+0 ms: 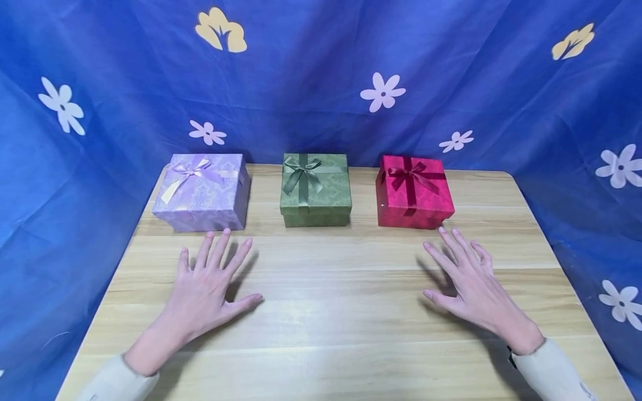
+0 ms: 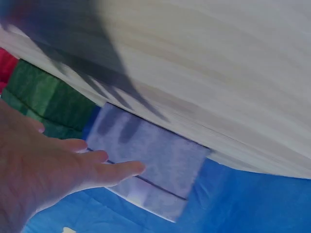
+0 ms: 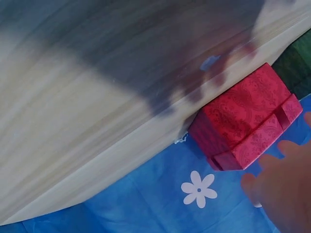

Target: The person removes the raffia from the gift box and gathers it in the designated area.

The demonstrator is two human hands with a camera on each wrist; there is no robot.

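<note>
Left hand (image 1: 203, 292): empty grip splayed near square lavender ribboned box (image 1: 210, 195). Right hand (image 1: 471, 287): likewise, near square red ribboned box (image 1: 426, 197).

Looks like matt patt'd paper on boxes (image 1: 208, 197) past hands (image 1: 203, 295), w/ satiny ribbons (image 1: 303, 174); smooth semi-gloss wood-grain surface (image 1: 331, 312) under; creased cloth (image 1: 301, 83) beyond.

the head camera looks forward and down; 2 nearer wrist views share the green box (image 1: 315, 192).
</note>
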